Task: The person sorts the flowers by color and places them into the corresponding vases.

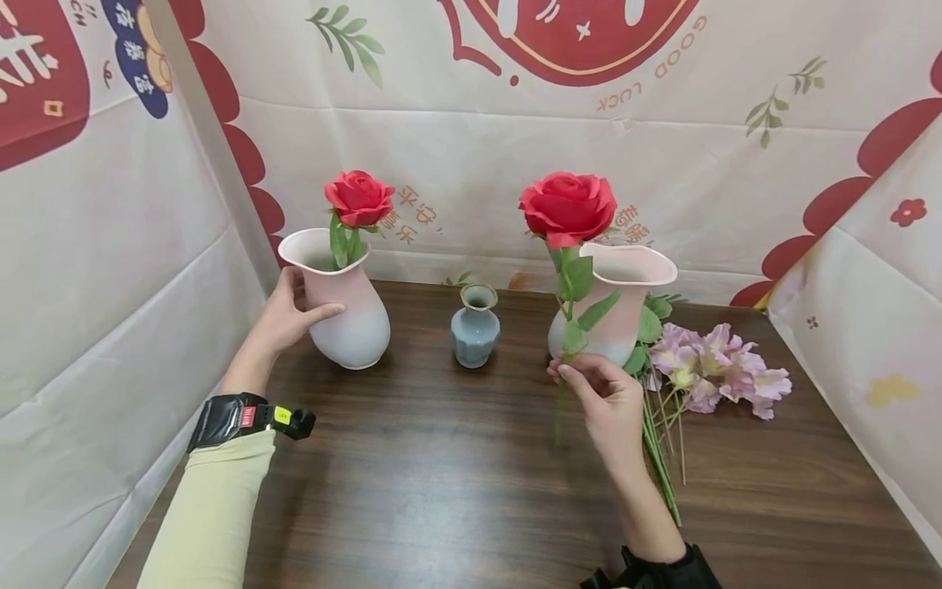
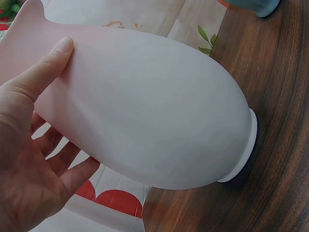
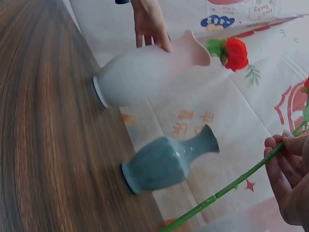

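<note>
Pinching its stem, my right hand (image 1: pixel 606 396) is holding a red rose (image 1: pixel 577 278) upright, in front of the right vase (image 1: pixel 612 323); well leftward, my left hand (image 1: pixel 283 315) is gripping the left vase (image 1: pixel 353 327).

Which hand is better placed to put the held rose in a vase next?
Right, I'd say: the right hand pinches the rose by its stem, bloom up. The left hand is occupied, gripping the left pink vase.
</note>
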A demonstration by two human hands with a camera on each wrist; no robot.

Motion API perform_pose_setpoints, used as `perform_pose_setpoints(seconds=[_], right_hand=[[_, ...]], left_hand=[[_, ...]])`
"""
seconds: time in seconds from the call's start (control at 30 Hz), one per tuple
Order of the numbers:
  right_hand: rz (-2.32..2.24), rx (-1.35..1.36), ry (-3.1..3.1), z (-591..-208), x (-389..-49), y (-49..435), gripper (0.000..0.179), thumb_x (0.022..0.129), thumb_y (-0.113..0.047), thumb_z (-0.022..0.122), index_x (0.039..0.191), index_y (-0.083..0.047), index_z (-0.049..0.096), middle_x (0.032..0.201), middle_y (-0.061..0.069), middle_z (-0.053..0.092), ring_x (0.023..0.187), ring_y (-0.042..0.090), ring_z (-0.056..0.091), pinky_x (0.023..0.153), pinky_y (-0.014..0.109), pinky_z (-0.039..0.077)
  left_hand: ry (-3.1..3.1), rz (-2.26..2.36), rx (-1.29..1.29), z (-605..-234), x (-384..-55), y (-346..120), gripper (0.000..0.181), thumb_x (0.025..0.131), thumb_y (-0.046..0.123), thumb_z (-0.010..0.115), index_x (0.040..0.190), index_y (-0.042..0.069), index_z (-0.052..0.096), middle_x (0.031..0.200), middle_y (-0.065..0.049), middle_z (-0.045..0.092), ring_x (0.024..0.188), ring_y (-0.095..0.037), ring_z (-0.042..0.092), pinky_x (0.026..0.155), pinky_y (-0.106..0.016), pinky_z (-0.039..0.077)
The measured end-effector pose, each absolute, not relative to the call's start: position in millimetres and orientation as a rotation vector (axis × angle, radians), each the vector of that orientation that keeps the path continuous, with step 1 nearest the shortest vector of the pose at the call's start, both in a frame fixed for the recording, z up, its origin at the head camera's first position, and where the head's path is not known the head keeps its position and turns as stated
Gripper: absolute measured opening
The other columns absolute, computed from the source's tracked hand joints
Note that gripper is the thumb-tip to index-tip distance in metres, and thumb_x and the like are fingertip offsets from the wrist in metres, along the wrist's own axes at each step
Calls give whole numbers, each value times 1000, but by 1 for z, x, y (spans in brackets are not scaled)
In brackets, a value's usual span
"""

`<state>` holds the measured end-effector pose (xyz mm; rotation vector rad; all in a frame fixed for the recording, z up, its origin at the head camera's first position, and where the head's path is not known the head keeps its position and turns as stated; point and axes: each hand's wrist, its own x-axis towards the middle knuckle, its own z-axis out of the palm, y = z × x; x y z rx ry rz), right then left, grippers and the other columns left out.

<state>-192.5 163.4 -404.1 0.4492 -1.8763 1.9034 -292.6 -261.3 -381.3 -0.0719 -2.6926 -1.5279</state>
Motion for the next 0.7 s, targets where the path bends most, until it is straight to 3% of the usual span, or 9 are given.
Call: perform_pose_setpoints(seconds=[0.23, 0.7], right_hand=[[1983, 491, -1841, -400, -194, 149, 9, 92, 9, 61, 95, 18, 62, 96, -4, 78, 85, 12, 76, 76, 24, 62], [2017, 594, -1768, -389, -207, 126, 8, 91, 11, 61, 92, 19, 60, 96, -2, 78, 85, 11, 76, 79, 24, 61]], left_hand=[[-2697, -1546, -62, -380, -292, -260, 91, 90, 24, 73, 153, 4, 11, 157, -25, 24, 146, -43, 30, 119, -60, 30], [-2692, -1526, -60, -380, -291, -260, 94, 88, 32, 76, 153, 6, 14, 156, -24, 28, 144, -42, 34, 117, -60, 33]])
